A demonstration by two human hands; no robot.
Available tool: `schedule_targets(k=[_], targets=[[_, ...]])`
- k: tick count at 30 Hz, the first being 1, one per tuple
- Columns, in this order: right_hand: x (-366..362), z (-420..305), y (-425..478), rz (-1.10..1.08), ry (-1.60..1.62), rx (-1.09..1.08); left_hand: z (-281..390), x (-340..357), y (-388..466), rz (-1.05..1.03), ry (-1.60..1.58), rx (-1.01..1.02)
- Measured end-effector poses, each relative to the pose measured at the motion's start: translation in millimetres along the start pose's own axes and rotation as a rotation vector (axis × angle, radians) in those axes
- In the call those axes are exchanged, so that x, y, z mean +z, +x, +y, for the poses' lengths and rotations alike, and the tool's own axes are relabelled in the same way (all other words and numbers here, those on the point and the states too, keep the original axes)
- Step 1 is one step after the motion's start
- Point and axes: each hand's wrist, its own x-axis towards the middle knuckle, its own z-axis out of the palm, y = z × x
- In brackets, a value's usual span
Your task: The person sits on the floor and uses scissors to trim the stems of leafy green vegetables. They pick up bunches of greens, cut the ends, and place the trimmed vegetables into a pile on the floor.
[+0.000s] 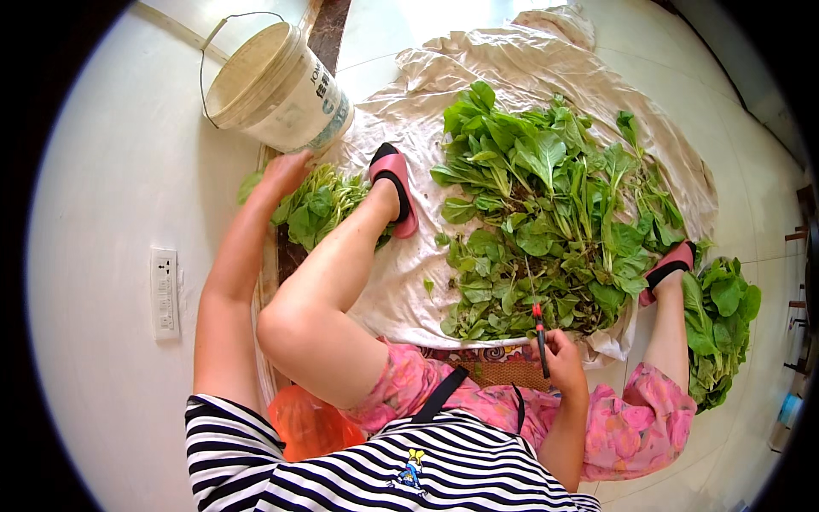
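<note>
My right hand (563, 365) holds a slim cutting tool, apparently a knife (540, 336), by its black and red handle. Its thin blade points away from me over a large heap of leafy greens (544, 166), which still bear roots and soil in places. The near part of that heap is made up of loose, flatter leaves. Out to the left, my left hand (291, 171) is at the far edge of a smaller pile of greens (320, 205), just below the bucket. Its fingers are turned away, so what they hold is hidden.
A white plastic bucket (275, 83) with a wire handle leans at the upper left. A cream cloth (409, 269) lies under the heap. More greens (720, 326) lie by my right foot. An orange plastic bag (307, 425) is beside my left thigh. A power socket strip (165, 294) is on the wall.
</note>
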Motion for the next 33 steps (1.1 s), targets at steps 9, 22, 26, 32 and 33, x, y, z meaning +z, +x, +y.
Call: schedule_targets(k=[9, 22, 26, 32, 33], targets=[[6.2, -4.4, 6.1, 0.002, -0.102, 0.057, -20.9, 114.1, 2.7, 0.120, -0.344, -0.294], [9.7, -2.5, 7.7, 0.044, -0.037, 0.066, -26.8, 65.5, 34.9, 0.288, -0.803, -0.244], [10.4, -18.5, 2.7, 0.135, -0.425, -0.024, 72.5, -37.1, 52.0, 0.012, -0.760, -0.059], [11.5, -10.4, -3.2, 0.134, -0.468, -0.131, 245.2, -38.5, 85.1, -0.138, -0.299, 0.609], [10.5, -9.5, -4.3, 0.136, -0.473, -0.160, 266.3, -24.3, 88.3, -0.125, -0.225, 0.664]])
